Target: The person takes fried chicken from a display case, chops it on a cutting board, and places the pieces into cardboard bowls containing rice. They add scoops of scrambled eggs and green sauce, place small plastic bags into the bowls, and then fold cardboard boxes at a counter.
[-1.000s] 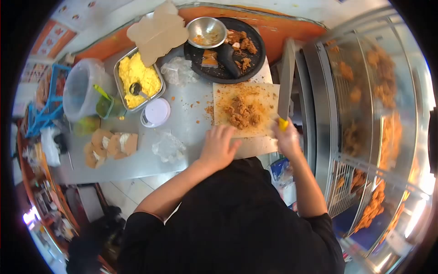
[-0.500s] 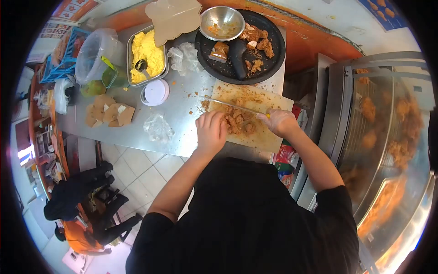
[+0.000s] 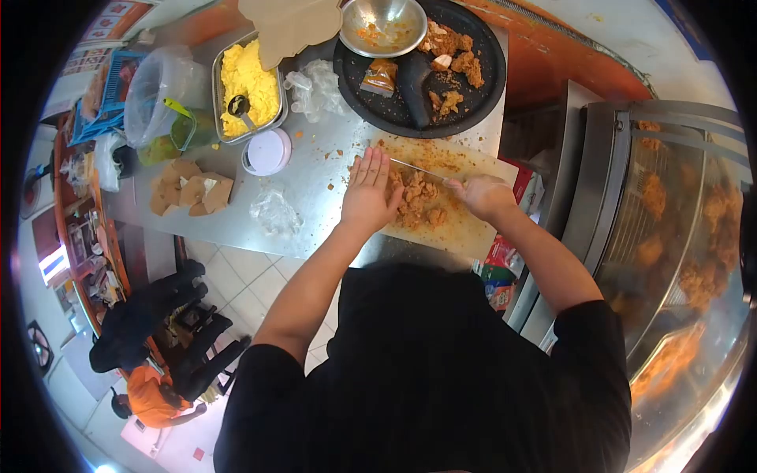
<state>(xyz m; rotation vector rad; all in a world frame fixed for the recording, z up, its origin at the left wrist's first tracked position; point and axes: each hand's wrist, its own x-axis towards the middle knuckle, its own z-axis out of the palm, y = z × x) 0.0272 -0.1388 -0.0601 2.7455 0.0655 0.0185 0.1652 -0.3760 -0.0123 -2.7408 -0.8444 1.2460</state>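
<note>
My right hand (image 3: 482,197) is closed round the handle of a knife (image 3: 422,169), its blade pointing left across the cutting board (image 3: 469,229). Fingers stretched out and flat, my left hand (image 3: 367,193) lies at the blade's tip end, hiding the tip and the board's left edge. Chopped fried chicken (image 3: 419,203) is heaped on the board, just on the near side of the blade and right beside my left thumb. Crumbs are scattered over the board and onto the metal table (image 3: 315,197) to its left.
Beyond the board stands a round black tray (image 3: 493,87) with fried chicken pieces and a metal bowl (image 3: 384,27). To the left are a pan of yellow food (image 3: 251,79), a round tub (image 3: 268,153) and crumpled plastic (image 3: 276,213). A glass display case (image 3: 670,236) borders the right.
My left hand has moved forward from beside the chicken to the knife's tip end and its fingers have straightened. The knife, still in my right hand, has shifted right.
</note>
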